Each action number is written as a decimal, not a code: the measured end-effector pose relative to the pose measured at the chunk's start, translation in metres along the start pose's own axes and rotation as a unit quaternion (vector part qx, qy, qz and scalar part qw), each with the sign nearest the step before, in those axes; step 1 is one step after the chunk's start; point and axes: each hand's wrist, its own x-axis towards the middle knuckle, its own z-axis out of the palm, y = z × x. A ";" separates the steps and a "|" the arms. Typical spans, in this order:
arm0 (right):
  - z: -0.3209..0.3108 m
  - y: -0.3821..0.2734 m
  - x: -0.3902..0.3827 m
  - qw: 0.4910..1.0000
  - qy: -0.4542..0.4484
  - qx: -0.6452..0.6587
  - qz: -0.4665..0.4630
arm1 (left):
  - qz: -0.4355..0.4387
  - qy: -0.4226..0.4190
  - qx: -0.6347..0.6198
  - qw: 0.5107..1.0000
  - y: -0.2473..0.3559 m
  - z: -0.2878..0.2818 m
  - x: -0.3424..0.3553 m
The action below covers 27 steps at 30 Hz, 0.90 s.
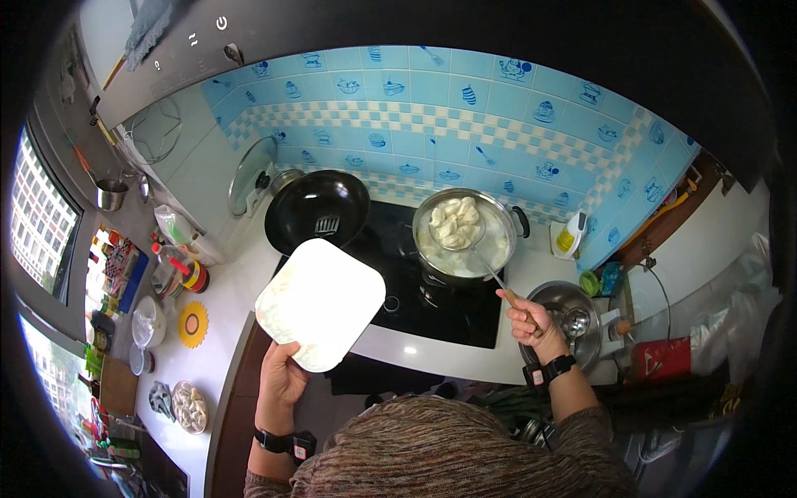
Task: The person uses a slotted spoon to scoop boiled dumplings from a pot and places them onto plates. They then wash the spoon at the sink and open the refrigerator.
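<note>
My left hand (283, 375) is closed on the near edge of a white square plate with rounded corners (322, 300), thumb on top. Glare washes out the plate's surface. My right hand (530, 322) grips the wooden handle of a skimmer (491, 271). Its bowl holds a heap of pale dumplings (455, 221) over the steel pot (420, 203) on the right of the cooktop. Cloudy, whitish liquid shows in the pot around the skimmer. The plate is held apart from the pot, to its left and nearer to me.
A black wok (286, 195) with a slotted spatula (326, 225) stands on the cooktop (457, 319) behind the plate. A steel basin (588, 349) with a ladle (574, 322) sits by my right hand. On the left counter are bottles (196, 275) and a bowl of dumplings (190, 407).
</note>
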 end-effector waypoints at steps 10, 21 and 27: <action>0.018 0.016 -0.032 0.999 0.024 -0.013 -0.037 | -0.082 -0.038 0.017 0.996 -0.030 0.005 0.024; 0.069 0.017 -0.057 0.995 0.027 -0.026 -0.087 | -0.121 -0.058 -0.001 0.991 -0.058 0.022 0.066; 0.109 0.008 -0.064 0.991 0.030 -0.056 -0.118 | -0.131 -0.069 -0.015 0.989 -0.062 0.037 0.077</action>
